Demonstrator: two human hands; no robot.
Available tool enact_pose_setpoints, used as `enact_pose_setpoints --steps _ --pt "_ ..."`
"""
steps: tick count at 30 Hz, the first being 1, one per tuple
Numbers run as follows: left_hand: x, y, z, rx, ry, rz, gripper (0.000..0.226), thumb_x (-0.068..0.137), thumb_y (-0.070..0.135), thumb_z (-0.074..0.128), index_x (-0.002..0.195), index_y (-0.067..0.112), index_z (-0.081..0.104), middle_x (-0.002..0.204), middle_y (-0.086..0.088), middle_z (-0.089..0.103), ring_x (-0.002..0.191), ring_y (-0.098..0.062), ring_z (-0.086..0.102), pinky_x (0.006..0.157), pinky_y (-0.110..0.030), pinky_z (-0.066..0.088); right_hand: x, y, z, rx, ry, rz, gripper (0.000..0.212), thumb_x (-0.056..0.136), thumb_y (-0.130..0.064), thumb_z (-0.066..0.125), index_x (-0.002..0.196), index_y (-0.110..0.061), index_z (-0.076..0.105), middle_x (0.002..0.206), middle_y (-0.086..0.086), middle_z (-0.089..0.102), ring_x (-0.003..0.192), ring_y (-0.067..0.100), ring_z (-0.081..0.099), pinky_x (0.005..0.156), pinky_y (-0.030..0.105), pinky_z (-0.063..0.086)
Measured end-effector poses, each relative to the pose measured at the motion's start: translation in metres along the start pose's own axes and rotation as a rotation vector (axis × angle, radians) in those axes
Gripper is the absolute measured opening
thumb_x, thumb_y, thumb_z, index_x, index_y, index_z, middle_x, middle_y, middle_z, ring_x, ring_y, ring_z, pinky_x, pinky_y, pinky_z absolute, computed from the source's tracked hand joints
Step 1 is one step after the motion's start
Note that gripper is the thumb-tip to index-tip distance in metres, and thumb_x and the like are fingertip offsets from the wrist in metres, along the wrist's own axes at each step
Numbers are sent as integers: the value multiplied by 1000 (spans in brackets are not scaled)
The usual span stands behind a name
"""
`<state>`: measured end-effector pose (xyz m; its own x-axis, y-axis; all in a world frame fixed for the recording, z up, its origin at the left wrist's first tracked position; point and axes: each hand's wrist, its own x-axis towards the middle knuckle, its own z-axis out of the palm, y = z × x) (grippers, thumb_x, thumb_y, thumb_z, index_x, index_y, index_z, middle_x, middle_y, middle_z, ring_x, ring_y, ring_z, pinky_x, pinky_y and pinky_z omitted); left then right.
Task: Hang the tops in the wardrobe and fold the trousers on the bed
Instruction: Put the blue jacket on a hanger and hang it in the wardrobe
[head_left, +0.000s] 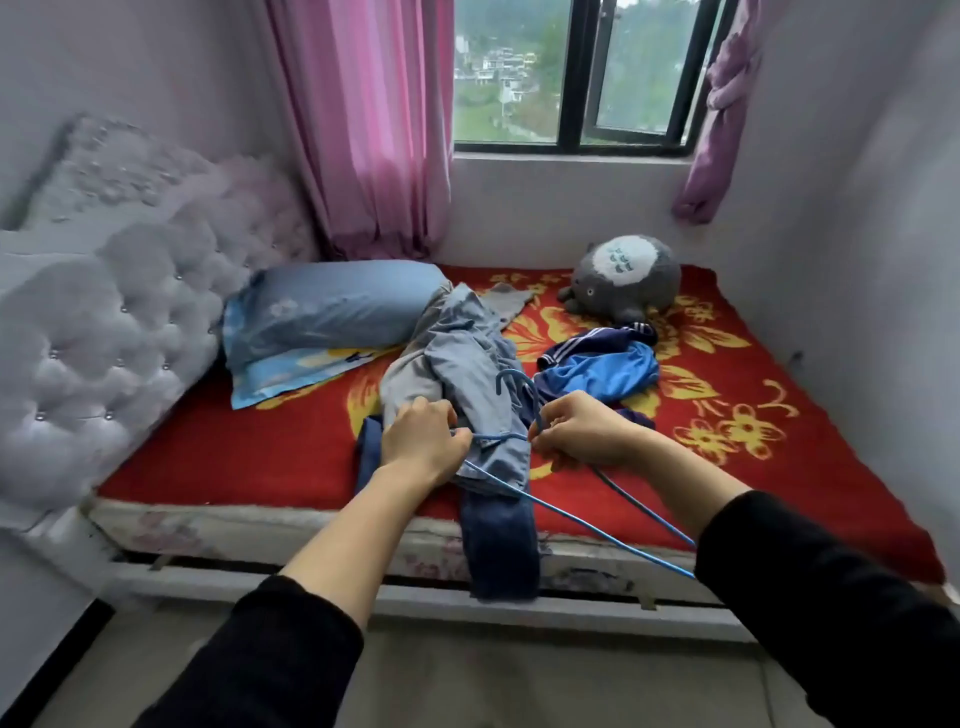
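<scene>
Both hands meet over the clothes heap on the bed (260, 457), apparently working tangled wire hangers apart so that one can take a top. The left hand (423, 441) pinches the blue hanger (497, 438) at its neck, fingers curled. The right hand (576, 431) grips just below the hook, knuckles up. Beneath them lies the pale blue top (467, 364), with the dark trousers (498, 545) draped over the bed's edge.

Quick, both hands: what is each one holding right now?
Left hand: closed on the blue hanger, on its wire arm.
Right hand: closed on the blue hanger just below its hook.
</scene>
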<state>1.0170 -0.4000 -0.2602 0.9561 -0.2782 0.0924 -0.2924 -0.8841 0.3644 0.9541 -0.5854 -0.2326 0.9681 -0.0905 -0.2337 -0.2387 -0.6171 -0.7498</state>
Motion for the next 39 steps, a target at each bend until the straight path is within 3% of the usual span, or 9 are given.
enact_pose_setpoints --steps 6,9,14,22,27,33,34,37,39 --pt "107 54 80 -29 -154 107 33 86 38 52 108 17 66 120 -9 59 114 -28 52 88 -36 46 77 71 -48 56 100 175 15 81 -2 56 87 8 66 69 14 65 55 20 61 55 30 51" --pt "151 68 115 -36 -252 129 31 85 36 52 107 19 66 119 -8 60 112 -28 54 86 -36 46 109 102 -63 67 127 278 16 83 -3 53 91 5 65 68 12 61 53 19 59 46 24 46" --pt "207 83 171 -40 -392 148 25 82 31 52 93 14 68 107 -9 65 101 -28 58 80 -35 49 146 161 -80 162 164 424 6 85 -4 55 84 -8 59 68 8 58 58 20 56 47 25 46" --pt "286 131 255 -10 -562 131 18 83 31 51 87 14 57 104 -5 65 99 -26 58 73 -31 44 212 238 -145 304 309 529 22 81 4 50 75 -13 62 61 10 56 51 21 51 45 25 43" --pt "344 160 312 -55 -591 -7 23 85 33 52 99 15 56 111 -6 63 102 -26 57 76 -32 44 287 294 -193 389 331 586 23 83 6 46 82 -10 61 62 8 52 46 16 48 43 23 42" --pt "414 174 387 -116 -570 -168 40 83 28 52 120 12 53 129 -10 54 114 -29 52 88 -39 46 386 364 -230 237 374 536 25 78 -5 51 69 -25 63 51 -1 57 54 25 59 59 41 54" --pt "424 173 398 -120 -561 -189 37 85 27 51 119 13 53 130 -9 53 113 -29 52 88 -39 46 400 374 -232 201 390 532 23 78 -8 53 70 -26 63 55 1 59 59 27 62 62 39 53" --pt "449 162 437 -142 -524 -296 13 87 27 49 90 14 51 112 -13 60 91 -28 52 74 -36 42 436 402 -227 142 418 493 14 83 -8 53 80 -15 65 62 4 57 63 25 55 60 32 41" --pt "462 154 463 -190 -482 -442 26 91 31 50 101 7 51 116 -18 58 100 -34 53 77 -37 40 455 420 -218 153 401 445 12 88 -9 52 82 -9 63 62 1 51 61 19 46 57 30 35"
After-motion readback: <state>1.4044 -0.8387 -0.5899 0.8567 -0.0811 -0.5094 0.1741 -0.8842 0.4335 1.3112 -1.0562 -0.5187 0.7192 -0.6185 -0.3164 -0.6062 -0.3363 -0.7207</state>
